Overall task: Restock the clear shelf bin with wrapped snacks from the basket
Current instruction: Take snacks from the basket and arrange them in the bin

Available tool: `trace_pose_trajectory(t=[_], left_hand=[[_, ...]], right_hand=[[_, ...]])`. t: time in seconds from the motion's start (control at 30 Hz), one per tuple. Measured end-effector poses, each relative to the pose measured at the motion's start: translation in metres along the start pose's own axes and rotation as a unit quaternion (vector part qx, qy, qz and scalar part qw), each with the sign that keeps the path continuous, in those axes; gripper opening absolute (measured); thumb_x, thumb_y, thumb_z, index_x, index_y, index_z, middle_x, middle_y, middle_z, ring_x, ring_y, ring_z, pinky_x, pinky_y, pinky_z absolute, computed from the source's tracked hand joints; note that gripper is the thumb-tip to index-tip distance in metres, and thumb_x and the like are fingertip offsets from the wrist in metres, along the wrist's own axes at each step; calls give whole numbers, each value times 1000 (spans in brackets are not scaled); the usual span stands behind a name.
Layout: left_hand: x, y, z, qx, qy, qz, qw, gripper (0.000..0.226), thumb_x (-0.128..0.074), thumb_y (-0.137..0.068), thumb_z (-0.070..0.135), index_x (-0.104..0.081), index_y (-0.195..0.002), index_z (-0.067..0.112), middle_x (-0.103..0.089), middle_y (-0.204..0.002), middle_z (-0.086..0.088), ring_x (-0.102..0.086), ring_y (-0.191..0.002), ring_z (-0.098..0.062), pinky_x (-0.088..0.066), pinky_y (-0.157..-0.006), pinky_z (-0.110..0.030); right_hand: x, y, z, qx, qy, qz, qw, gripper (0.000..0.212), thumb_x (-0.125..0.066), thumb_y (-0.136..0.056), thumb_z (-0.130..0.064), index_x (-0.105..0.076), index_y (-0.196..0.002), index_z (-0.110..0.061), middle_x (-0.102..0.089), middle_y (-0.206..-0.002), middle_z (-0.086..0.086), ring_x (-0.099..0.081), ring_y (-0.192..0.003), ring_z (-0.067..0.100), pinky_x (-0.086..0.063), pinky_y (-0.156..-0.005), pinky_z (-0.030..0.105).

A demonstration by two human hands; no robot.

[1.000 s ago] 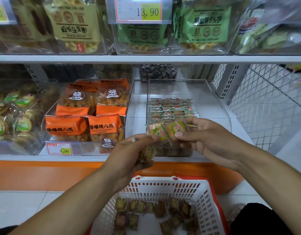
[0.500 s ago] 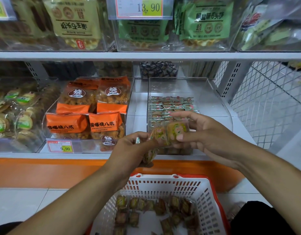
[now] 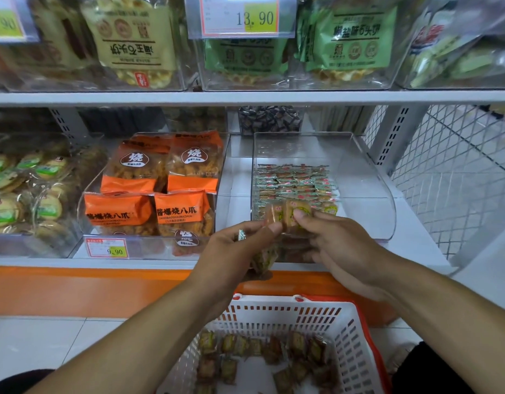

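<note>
The clear shelf bin (image 3: 367, 194) stands on the lower shelf at right, with rows of small wrapped snacks (image 3: 293, 183) lying in its back half. My right hand (image 3: 339, 245) pinches two wrapped snacks (image 3: 285, 216) at the bin's front wall. Touching those snacks from the left, my left hand (image 3: 231, 257) pinches them too and grips more wrapped snacks (image 3: 264, 258) under its palm. Below, the white basket (image 3: 276, 314) with red trim holds several loose wrapped snacks (image 3: 274, 354).
A clear bin of orange snack bags (image 3: 151, 194) sits left of the target bin, with a price tag (image 3: 107, 248) in front. Round cookies (image 3: 15, 194) fill the far-left bin. An upper shelf (image 3: 245, 96) carries large bags. A wire mesh panel (image 3: 455, 180) closes the right side.
Both hands have come closer together and risen slightly toward the bin's front; the left hand now touches the snacks held by the right hand.
</note>
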State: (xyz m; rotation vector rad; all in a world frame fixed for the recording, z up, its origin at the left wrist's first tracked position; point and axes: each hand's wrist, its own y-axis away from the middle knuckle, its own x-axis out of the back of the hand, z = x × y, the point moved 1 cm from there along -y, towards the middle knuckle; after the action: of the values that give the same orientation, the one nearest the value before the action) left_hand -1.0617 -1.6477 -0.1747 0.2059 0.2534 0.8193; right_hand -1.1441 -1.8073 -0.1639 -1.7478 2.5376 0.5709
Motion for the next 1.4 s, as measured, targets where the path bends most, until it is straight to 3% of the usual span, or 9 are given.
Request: trace_pose_trajectory(t=[0.17, 0.27, 0.43, 0.57, 0.63, 0.8, 1.03, 1.3, 1.4], left_hand=[[-7, -5, 1, 7, 3, 11, 1000, 41, -78, -67, 51, -82, -97, 24, -78, -93, -3, -72, -70, -12, -56, -63, -26], [-13, -8, 3, -1, -3, 4, 1000, 41, -77, -70, 51, -81, -99, 23, -78, -95, -3, -72, -72, -11, -57, -64, -26], [-23, -14, 6, -2, 36, 16, 999, 45, -81, -64, 52, -79, -103, 29, -68, -118, -11, -69, -102, -31, -58, -66, -30], [-25, -23, 5, 14, 53, 18, 998, 49, -82, -62, 54, -79, -101, 24, -64, -121, -14, -66, -105, -34, -58, -64, -28], [-27, -27, 2, 19, 56, 19, 998, 51, -82, -61, 53, -78, -102, 22, -67, -118, -14, -69, -100, -30, -58, -63, -28], [-29, -32, -2, 18, 62, 24, 998, 54, -84, -57, 55, -78, -101, 23, -73, -109, -7, -73, -88, -25, -58, -65, -30], [-26, -38, -5, 33, 64, 26, 997, 56, -86, -55, 56, -78, -101, 24, -72, -112, -7, -72, -96, -28, -58, -65, -30], [-26, -44, -3, 123, 159, 7, 980, 62, -86, -64, 51, -74, -114, 15, -80, -94, -8, -77, -72, -20, -58, -62, -29], [-24, -44, -3, 130, 179, -5, 975, 61, -84, -68, 49, -73, -117, 14, -79, -103, -11, -75, -88, -25, -58, -62, -29]], right_hand=[[9, -5, -14, -16, 14, -18, 1000, 28, -62, -94, -10, -70, -120, -3, -73, -116, 20, -68, -112, 35, -57, -93, 43], [21, -7, -27, -36, 47, -96, 994, 59, -72, -71, 1, -61, -129, 1, -67, -127, 24, -62, -124, 36, -45, -110, 46], [47, -28, -47, 39, 174, 15, 984, 58, -71, -72, 19, -57, -122, -8, -73, -105, 15, -72, -87, 16, -55, -68, 25], [77, -52, -48, 106, 578, 191, 786, 42, -76, -78, -7, -46, -106, -16, -55, -81, -7, -56, -79, 21, -36, -53, 22], [81, -67, -36, 55, 622, 178, 761, 43, -72, -81, -6, -43, -112, -11, -53, -86, 0, -53, -85, 27, -33, -55, 27], [93, -105, -4, -76, 624, 186, 755, 51, -63, -92, -8, -41, -137, -1, -50, -135, 21, -53, -124, 35, -46, -93, 34], [101, -118, 4, -101, 486, 201, 845, 98, -59, -86, 8, 0, -161, -15, -54, -140, 19, -55, -124, 36, -51, -101, 42], [111, -125, 10, -71, 476, 197, 854, 82, -60, -90, 2, -19, -159, -15, -57, -140, 15, -57, -124, 33, -49, -106, 41], [109, -126, 12, -47, 519, 181, 834, 82, -60, -92, 0, -17, -159, -17, -57, -141, 12, -58, -123, 30, -48, -106, 38]])
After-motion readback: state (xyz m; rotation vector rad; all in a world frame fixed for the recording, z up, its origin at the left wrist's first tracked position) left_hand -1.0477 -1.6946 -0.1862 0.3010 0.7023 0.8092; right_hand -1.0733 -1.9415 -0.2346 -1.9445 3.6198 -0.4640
